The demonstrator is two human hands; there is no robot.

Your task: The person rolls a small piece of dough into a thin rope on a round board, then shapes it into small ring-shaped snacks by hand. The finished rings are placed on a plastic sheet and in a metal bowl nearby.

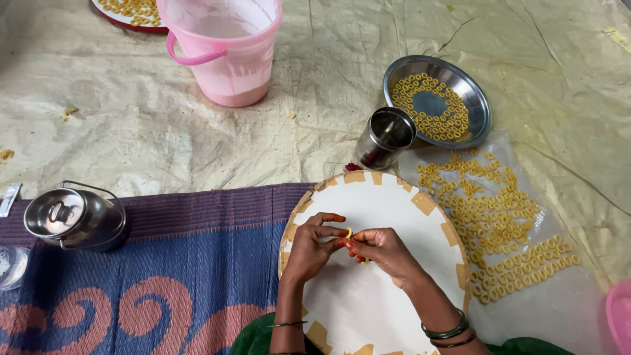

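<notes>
Small yellow dough piece pinched between the fingertips of both hands, held just above the middle of a round white board edged with tan tape patches. Left hand closed on the piece from the left, thumb and forefinger curled around it; right hand gripping it from the right, nails painted red, green bangles on the wrist. To the right of the board, rows and loose clusters of yellow dough rings spread on a clear plastic sheet. Far right, a steel plate ringed with more of the same pieces, a steel tumbler just beside it and close to the board's far edge. Farther off, a pink plastic bucket with a handle, and behind it at the far left a red-rimmed tray of rings, partly cut off. Near left, a lidded steel pot resting on a purple and blue patterned mat. Beneath everything, a creased pale tarpaulin over the floor.
</notes>
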